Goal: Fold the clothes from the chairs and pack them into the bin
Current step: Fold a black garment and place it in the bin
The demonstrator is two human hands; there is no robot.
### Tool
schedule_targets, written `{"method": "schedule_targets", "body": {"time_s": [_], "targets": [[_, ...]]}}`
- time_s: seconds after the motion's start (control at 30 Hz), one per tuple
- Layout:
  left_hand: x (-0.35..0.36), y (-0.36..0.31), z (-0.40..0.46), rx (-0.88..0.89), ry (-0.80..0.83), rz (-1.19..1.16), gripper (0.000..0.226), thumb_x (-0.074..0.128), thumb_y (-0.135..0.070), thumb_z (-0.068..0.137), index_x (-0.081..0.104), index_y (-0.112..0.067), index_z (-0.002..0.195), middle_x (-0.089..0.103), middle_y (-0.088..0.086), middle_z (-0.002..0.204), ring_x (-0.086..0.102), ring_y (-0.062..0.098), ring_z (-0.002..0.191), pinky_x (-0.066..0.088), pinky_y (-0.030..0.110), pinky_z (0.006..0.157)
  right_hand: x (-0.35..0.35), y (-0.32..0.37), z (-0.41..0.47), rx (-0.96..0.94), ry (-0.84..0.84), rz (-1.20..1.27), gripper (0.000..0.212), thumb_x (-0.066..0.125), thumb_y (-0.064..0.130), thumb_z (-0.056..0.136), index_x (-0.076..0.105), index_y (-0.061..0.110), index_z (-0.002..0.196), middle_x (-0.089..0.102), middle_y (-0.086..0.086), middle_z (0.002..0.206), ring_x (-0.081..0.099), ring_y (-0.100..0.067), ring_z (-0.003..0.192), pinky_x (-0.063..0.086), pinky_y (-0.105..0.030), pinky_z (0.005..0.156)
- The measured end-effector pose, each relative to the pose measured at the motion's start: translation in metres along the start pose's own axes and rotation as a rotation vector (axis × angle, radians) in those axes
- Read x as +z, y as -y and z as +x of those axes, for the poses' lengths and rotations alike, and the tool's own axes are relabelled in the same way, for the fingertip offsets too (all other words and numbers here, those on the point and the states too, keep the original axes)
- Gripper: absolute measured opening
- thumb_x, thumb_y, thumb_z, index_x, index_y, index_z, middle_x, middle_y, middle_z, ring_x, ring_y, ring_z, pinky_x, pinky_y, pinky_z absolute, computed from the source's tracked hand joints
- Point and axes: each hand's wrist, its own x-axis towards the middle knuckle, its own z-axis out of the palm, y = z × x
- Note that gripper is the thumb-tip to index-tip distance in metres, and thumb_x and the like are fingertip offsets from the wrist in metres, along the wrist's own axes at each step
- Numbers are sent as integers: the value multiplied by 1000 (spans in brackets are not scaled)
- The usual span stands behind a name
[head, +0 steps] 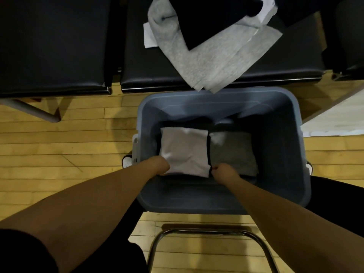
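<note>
A grey-blue plastic bin (281,154) stands on the wooden floor in front of me. Inside it lies a folded white garment (185,150) on the left and a folded grey garment (234,152) on the right. Both my hands reach into the bin. My left hand (160,164) grips the near left corner of the white garment, fingers tucked under it. My right hand (223,171) pinches its near right edge, where a dark trim shows. On the chair seat (275,64) beyond the bin lie unfolded clothes: a grey garment (212,62), a black one (212,20) on top, and white fabric (149,36) underneath.
A second black chair seat (53,46) stands at the left with nothing on it. A metal chair frame (208,239) is close below the bin, between my arms. Shoe tips (127,160) show at the bin's sides. Wooden floor (59,154) lies to the left.
</note>
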Motion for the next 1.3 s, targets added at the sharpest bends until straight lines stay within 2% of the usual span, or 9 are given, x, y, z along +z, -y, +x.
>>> {"method": "schedule_targets", "body": {"time_s": [0.1, 0.17, 0.23, 0.33, 0.47, 0.77, 0.97, 1.07, 1.3], "targets": [[-6, -5, -1, 92, -43, -10, 38, 43, -21, 104, 53, 1, 134, 57, 13, 110, 53, 26, 103, 46, 31, 85, -12, 3, -11, -50, -19, -29, 26, 48, 21, 101, 66, 3, 96, 60, -18, 97, 49, -26, 84, 38, -28, 73], [-14, -13, -8, 178, -158, -15, 35, 45, -23, 103, 55, -2, 129, 60, 16, 122, 56, 28, 100, 49, 34, 84, -23, 8, -20, -80, -26, -42, 25, 48, 21, 101, 62, 7, 85, 57, -15, 89, 49, -24, 77, 40, -29, 67], [-21, -18, -15, 263, -283, -68, 30, 48, -26, 101, 60, -6, 120, 64, 15, 115, 57, 26, 95, 49, 35, 83, -37, 12, -29, -118, -43, -29, 26, 48, 20, 100, 63, 9, 82, 57, -11, 83, 51, -23, 75, 43, -30, 68], [-31, -24, -31, 378, -463, -111, 23, 49, -23, 101, 64, -11, 112, 67, 12, 103, 62, 26, 91, 52, 39, 81, -65, 17, -45, -245, -107, -83, 28, 47, 24, 100, 68, 9, 110, 66, -14, 109, 60, -30, 99, 47, -33, 82], [-50, -38, -61, 505, -644, -245, 19, 50, -20, 100, 65, -17, 110, 63, -3, 101, 60, 20, 92, 44, 31, 76, -115, 31, -70, -360, -257, -69, 25, 49, 23, 99, 70, 16, 112, 68, -7, 111, 61, -23, 101, 48, -34, 88], [-137, -91, -119, 848, -1052, -205, 21, 51, -7, 96, 62, -3, 113, 57, 9, 118, 54, 26, 106, 44, 34, 85, -231, 67, -108, -799, -722, -124, 20, 53, 10, 96, 69, 11, 109, 65, -3, 111, 55, -21, 111, 44, -32, 94], [-176, -130, -114, 784, -1065, 63, 43, 52, -17, 97, 47, -10, 140, 41, 8, 143, 46, 28, 125, 46, 40, 95, -273, 113, -91, -886, -874, -277, 38, 55, 9, 93, 58, 12, 131, 53, -2, 133, 49, -21, 119, 36, -23, 90], [-187, -142, -105, 667, -1035, 163, 57, 51, -25, 98, 32, -15, 150, 25, 7, 154, 37, 27, 133, 46, 37, 91, -289, 129, -73, -814, -870, -346, 52, 55, 14, 93, 46, 16, 144, 40, -1, 147, 47, -24, 123, 46, -34, 88], [-203, -154, -80, 539, -1062, 210, 43, 52, -34, 98, 41, -15, 135, 34, 5, 137, 45, 24, 118, 43, 34, 71, -305, 151, -43, -652, -768, -326, 52, 47, 30, 101, 35, 24, 150, 34, 3, 148, 56, -24, 107, 54, -44, 79]]}}
